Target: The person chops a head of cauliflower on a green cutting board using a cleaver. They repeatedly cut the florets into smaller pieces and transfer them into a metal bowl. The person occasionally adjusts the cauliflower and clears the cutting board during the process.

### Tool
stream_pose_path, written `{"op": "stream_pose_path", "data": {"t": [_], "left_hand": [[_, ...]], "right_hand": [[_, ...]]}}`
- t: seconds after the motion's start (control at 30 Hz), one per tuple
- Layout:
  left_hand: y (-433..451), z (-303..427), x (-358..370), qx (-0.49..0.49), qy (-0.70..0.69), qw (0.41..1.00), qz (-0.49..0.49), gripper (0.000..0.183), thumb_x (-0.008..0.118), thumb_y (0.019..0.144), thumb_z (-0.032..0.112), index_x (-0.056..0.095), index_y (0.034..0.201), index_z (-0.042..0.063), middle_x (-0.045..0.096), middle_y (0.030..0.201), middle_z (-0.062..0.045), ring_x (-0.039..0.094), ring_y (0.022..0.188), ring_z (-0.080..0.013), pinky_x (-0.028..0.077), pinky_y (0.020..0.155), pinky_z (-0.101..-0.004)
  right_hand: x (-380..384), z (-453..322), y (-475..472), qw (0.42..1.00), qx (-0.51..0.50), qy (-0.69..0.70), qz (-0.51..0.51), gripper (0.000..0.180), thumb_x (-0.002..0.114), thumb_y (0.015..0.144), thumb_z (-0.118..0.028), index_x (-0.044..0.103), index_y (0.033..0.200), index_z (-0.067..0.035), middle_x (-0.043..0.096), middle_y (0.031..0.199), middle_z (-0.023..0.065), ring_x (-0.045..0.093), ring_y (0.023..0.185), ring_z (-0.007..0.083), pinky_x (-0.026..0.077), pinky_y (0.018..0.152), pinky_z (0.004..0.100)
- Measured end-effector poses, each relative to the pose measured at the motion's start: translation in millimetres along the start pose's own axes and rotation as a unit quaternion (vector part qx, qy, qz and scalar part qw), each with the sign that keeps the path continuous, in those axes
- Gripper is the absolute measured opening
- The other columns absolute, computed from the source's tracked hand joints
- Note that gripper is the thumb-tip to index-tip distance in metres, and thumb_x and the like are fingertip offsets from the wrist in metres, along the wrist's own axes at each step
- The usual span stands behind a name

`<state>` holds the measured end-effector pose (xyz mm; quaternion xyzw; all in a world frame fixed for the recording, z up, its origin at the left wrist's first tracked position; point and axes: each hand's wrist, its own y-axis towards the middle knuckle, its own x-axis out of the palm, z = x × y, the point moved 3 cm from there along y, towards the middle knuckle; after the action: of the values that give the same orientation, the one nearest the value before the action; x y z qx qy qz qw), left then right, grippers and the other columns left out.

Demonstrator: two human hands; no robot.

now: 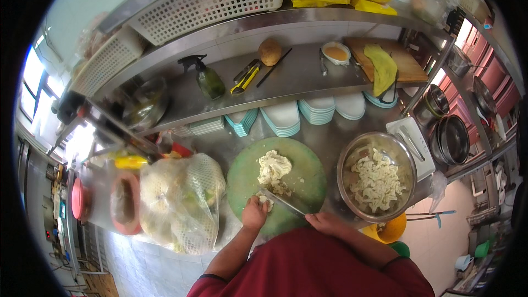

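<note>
On a round green cutting board (305, 165), my left hand (254, 213) holds a small cauliflower floret (264, 201) near the front left edge. My right hand (324, 222) grips the handle of a kitchen knife (284, 203), whose blade points up and left, its tip close to the floret. A larger piece of cauliflower (274, 166) lies behind the blade with crumbs around its stem. To the right, a steel bowl (343, 185) holds cut cauliflower pieces (377, 181).
A plastic bag of cauliflower (181, 202) lies left of the board. Stacked dishes (281, 117) stand behind it, under a steel shelf (288, 78) with a spray bottle (209, 80), a utility knife (246, 80) and a wooden board (406, 60). A yellow bucket (392, 229) stands below the bowl.
</note>
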<state>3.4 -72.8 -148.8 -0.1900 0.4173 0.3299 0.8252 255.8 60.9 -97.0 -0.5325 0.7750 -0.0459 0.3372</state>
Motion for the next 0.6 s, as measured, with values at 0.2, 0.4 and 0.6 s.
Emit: {"op": "stream_pose_path", "data": {"t": [0.2,0.4,0.6], "left_hand": [[0,-1,0,0.027,-0.022,0.999,0.002,0.031,0.069,0.090,0.032,0.055,0.100,0.006,0.065,0.096,-0.021,0.064,0.085,-0.0441,0.052,0.072,-0.0527],[1,0,-1,0.044,-0.017,0.999,0.000,0.030,0.069,0.090,0.031,0.054,0.097,0.005,0.064,0.093,-0.021,0.063,0.082,-0.0446,0.052,0.071,-0.0531],[3,0,-1,0.053,-0.023,0.998,-0.001,0.029,0.069,0.091,0.029,0.054,0.096,0.005,0.063,0.090,-0.022,0.063,0.081,-0.0453,0.051,0.070,-0.0534]], "right_hand": [[10,20,10,1.000,0.015,-0.011,-0.011,0.064,0.036,0.103,-0.055,0.068,0.102,-0.001,0.068,0.100,0.0294,0.064,0.098,0.0473,0.049,0.085,0.0507],[10,9,8,1.000,-0.003,-0.028,-0.002,0.066,0.034,0.103,-0.055,0.069,0.099,0.000,0.069,0.097,0.0277,0.065,0.098,0.0463,0.050,0.086,0.0503],[10,2,11,0.999,0.001,-0.042,-0.005,0.065,0.033,0.104,-0.053,0.070,0.097,0.000,0.069,0.098,0.0274,0.065,0.098,0.0460,0.049,0.086,0.0513]]}}
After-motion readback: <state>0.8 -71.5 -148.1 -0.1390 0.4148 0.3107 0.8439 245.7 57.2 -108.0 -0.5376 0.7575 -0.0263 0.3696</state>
